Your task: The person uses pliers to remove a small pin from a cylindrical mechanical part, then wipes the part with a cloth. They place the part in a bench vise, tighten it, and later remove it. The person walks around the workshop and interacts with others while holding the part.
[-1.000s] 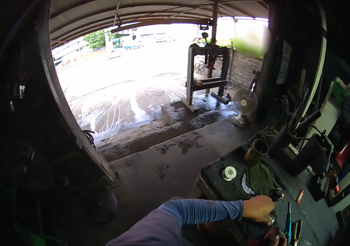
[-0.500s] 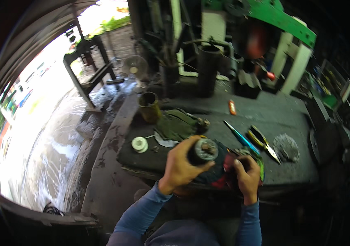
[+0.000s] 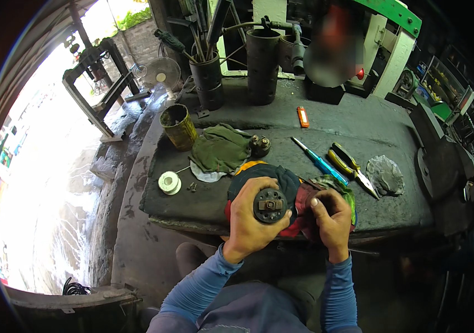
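My left hand [image 3: 246, 223] is wrapped round a dark cylindrical metal part [image 3: 264, 216], its round end facing up. That end has small holes round the rim and a brownish rectangular piece in the middle. To its right, my right hand [image 3: 331, 223] is closed, thumb against the bent fingers. Whatever lies in that pinch is hidden. Red cloth [image 3: 304, 201] shows beside the right fingers, and a dark blue cloth [image 3: 273, 176] lies just beyond the left hand. Past the right hand rest a blue-handled screwdriver [image 3: 323, 165] and yellow-handled pliers [image 3: 353, 169].
A white spool [image 3: 169, 183], small screws [image 3: 192, 187] and a green cloth [image 3: 221, 145] lie on the left of the worktable [image 3: 237, 119]. A yellowish can [image 3: 179, 127] stands behind them. Farther off are an orange object [image 3: 303, 117], dark tool-filled cylinders [image 3: 206, 83] and a grey crumpled cloth [image 3: 386, 175].
The view has shifted, so the table sits higher and farther left. The metal part's end now faces me more squarely, showing its holes. Both hands keep their holds.
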